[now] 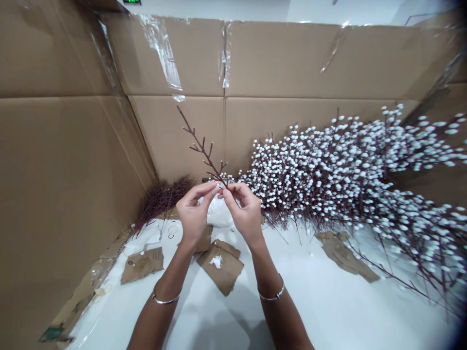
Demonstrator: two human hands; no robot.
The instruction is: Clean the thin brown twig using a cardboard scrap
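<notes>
A brown branch (204, 151) with short bare twigs slants up and left from between my two hands. My right hand (243, 209) pinches its lower part between thumb and fingers. My left hand (196, 209) is closed beside it, with a small white bud (219, 185) at its fingertips, touching or very near the stem. Behind the hands lies a heap of white buds (219, 211), partly hidden by them.
Many white-budded branches (321, 170) are piled at the right. Bare brown stems (160, 199) lie at the back left. Cardboard pieces (226, 274) rest on the white table (314, 301), and cardboard walls (284, 63) stand behind and left.
</notes>
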